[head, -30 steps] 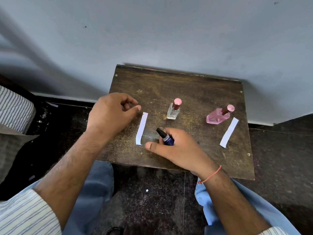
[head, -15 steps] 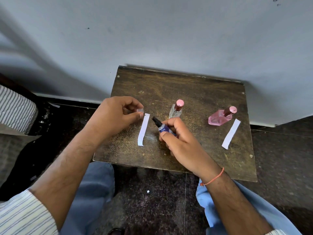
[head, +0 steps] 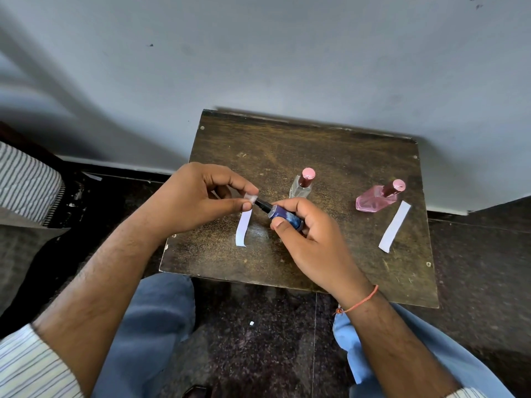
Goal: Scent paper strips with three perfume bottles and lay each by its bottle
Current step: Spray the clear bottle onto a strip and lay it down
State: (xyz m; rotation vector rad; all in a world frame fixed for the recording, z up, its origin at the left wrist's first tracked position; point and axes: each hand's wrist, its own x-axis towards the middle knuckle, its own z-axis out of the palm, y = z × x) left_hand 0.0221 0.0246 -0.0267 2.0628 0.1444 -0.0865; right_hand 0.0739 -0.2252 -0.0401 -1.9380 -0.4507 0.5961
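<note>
Your right hand (head: 313, 239) curls round the small dark-blue glass bottle (head: 286, 219); at its 10 o'clock, your left hand's fingers (head: 238, 183) pinch its clear plastic cap (head: 252, 199).

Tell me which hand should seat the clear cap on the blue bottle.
Left, likely: the left hand already pinches the clear cap at the blue bottle's nozzle, while the right hand grips the bottle.
</note>
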